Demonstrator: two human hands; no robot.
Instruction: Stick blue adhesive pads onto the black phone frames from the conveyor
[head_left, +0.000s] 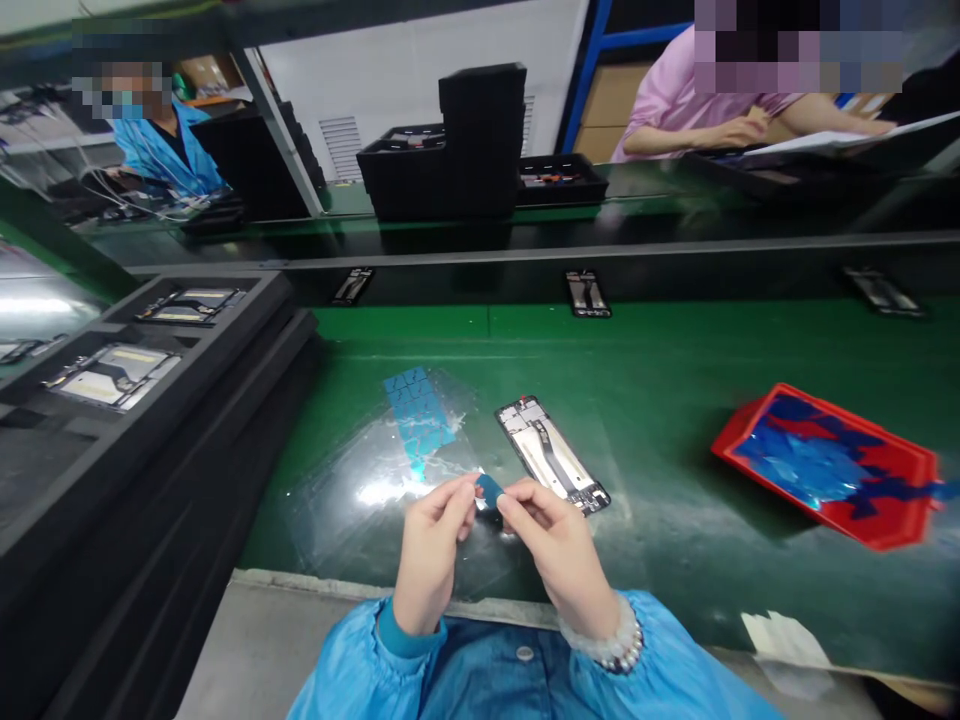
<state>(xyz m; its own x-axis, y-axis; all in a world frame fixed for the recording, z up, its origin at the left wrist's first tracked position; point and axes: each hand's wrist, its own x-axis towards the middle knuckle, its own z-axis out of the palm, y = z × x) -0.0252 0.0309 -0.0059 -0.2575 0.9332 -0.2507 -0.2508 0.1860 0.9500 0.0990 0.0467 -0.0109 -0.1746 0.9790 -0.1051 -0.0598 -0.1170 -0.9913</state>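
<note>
Left hand (435, 530) and right hand (559, 545) hold a small, flat dark-blue film piece (490, 490), lower centre, grips pinched closed. Its ends are covered.

Blue piece (490, 489) part-hidden; sleeves (679, 655) cropped

back wall (390, 80): white-ish, couple of slatted vents (341, 148) low down
blue rack (589, 80): right of that wall, cardboard boxes (611, 105) beside it
worktop (675, 350): green, kinda shiny, light bouncing off it
floor (259, 650): grey, what little shows bottom left
</note>
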